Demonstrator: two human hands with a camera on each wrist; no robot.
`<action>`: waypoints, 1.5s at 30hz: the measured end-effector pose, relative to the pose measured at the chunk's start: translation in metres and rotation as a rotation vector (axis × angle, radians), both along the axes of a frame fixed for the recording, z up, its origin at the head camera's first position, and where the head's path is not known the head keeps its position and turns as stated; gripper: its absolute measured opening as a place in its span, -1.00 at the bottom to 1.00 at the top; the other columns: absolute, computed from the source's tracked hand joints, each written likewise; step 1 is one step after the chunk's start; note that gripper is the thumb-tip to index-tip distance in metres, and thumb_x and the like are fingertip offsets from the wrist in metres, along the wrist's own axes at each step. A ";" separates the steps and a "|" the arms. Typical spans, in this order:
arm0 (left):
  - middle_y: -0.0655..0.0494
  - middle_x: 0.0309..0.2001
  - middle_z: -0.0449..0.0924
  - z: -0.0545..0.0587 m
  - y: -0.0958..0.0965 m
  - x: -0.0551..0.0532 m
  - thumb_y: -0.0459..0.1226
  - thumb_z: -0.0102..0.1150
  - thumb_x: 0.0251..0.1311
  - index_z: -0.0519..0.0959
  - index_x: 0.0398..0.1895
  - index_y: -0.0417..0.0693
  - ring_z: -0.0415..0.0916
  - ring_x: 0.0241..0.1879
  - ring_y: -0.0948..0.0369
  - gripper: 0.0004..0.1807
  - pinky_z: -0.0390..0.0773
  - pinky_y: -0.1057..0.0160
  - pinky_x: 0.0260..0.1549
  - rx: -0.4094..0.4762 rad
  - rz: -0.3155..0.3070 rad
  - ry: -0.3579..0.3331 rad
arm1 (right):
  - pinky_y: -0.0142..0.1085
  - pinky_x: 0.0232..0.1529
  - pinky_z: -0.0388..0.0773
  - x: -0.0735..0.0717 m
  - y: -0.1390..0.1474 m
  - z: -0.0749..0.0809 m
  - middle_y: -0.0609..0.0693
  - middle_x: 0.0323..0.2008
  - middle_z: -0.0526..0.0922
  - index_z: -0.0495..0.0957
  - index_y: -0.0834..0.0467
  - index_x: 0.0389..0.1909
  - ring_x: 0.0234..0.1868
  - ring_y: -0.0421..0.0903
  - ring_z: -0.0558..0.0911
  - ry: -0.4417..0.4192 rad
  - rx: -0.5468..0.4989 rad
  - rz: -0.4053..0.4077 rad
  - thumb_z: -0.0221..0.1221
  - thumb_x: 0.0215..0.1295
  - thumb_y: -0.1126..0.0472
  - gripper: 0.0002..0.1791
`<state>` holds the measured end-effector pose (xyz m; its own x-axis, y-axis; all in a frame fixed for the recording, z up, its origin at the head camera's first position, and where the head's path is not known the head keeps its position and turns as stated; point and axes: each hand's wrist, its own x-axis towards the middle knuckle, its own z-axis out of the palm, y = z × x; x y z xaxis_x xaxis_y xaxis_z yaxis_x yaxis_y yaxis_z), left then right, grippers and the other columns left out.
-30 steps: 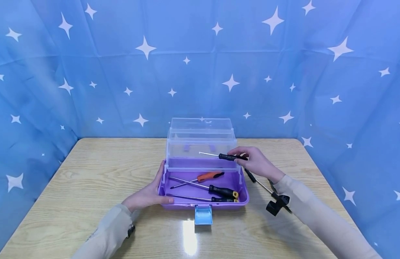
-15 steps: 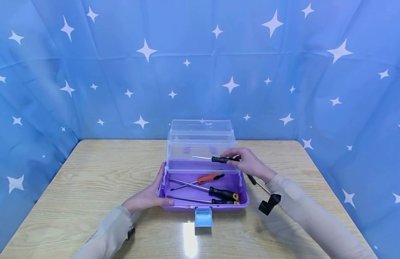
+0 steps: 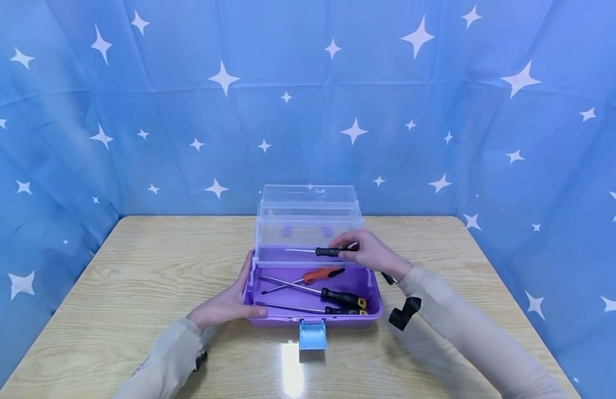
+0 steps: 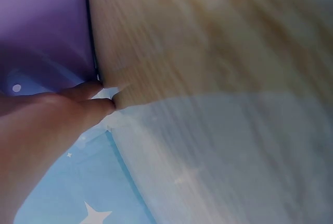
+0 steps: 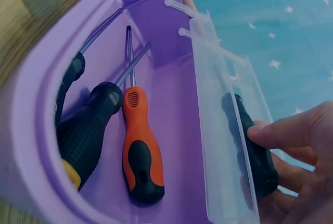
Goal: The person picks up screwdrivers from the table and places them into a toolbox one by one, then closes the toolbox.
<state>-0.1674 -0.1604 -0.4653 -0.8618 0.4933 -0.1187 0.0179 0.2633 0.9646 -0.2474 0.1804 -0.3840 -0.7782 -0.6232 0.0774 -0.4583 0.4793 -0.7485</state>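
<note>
A purple toolbox [image 3: 377, 299] with a raised clear lid and trays [image 3: 310, 210] stands mid-table. My left hand [image 3: 228, 302] rests against its left end, thumb on the front rim and fingers straight along the side. My right hand [image 3: 372, 255] pinches a small black-handled screwdriver [image 3: 327, 251] between thumb and fingers, its shaft pointing left. In the right wrist view, the handle [image 5: 260, 166] shows beside a clear tray [image 5: 221, 130]; whether it touches the tray I cannot tell. An orange screwdriver [image 3: 320, 274] and two black-and-yellow ones [image 3: 342, 297] lie in the box.
A light blue latch [image 3: 312, 335] hangs from the toolbox's front. Just right of the box, a black handle end [image 3: 387, 278] shows partly behind the right sleeve. Wood table [image 3: 138, 288] surrounds the box, and a blue star-patterned curtain [image 3: 308, 111] hangs behind.
My right hand has moved left and slightly down with the black screwdriver, from the box's right edge to above the clear tray. The left hand stays on the toolbox.
</note>
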 end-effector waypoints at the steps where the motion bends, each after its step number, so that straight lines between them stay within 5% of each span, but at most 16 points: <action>1: -0.02 0.50 -0.66 0.000 0.000 0.000 -0.16 0.47 -0.03 -0.61 0.44 0.51 -0.57 0.45 -0.09 0.42 -0.38 -0.27 0.30 0.000 -0.001 0.002 | -0.09 -0.09 0.56 0.000 -0.001 0.001 0.15 -0.13 0.67 0.62 0.33 -0.04 -0.11 0.05 0.61 -0.005 0.000 0.003 0.14 0.28 0.46 -0.75; 26: 0.02 0.50 -0.67 -0.001 0.003 0.002 -0.18 0.46 -0.03 -0.60 0.43 0.54 -0.59 0.45 -0.07 0.41 -0.39 -0.29 0.29 -0.011 0.001 -0.011 | -0.07 -0.07 0.57 0.001 -0.010 0.000 0.10 -0.17 0.68 0.64 0.31 -0.09 -0.14 0.00 0.63 0.028 0.025 0.020 0.13 0.27 0.46 -0.77; 35: 0.02 0.50 -0.68 0.000 0.002 0.001 -0.17 0.47 -0.03 -0.60 0.44 0.54 -0.58 0.45 -0.08 0.41 -0.39 -0.30 0.29 -0.002 0.000 -0.011 | -0.04 0.00 0.54 0.007 0.005 0.017 0.17 -0.14 0.66 0.61 0.36 -0.05 -0.13 0.02 0.61 0.050 0.014 -0.009 0.13 0.29 0.42 -0.75; 45: 0.00 0.50 -0.66 0.000 0.001 0.001 -0.15 0.47 -0.03 -0.60 0.44 0.54 -0.58 0.45 -0.09 0.40 -0.38 -0.30 0.29 -0.011 -0.002 0.007 | -0.03 -0.03 0.55 0.010 0.026 0.017 0.13 -0.17 0.67 0.62 0.36 -0.08 -0.15 0.03 0.62 0.076 0.014 -0.010 0.14 0.26 0.45 -0.77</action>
<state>-0.1665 -0.1597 -0.4649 -0.8617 0.4934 -0.1183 0.0248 0.2737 0.9615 -0.2375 0.2062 -0.3670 -0.7769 -0.6166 0.1276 -0.5083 0.4946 -0.7050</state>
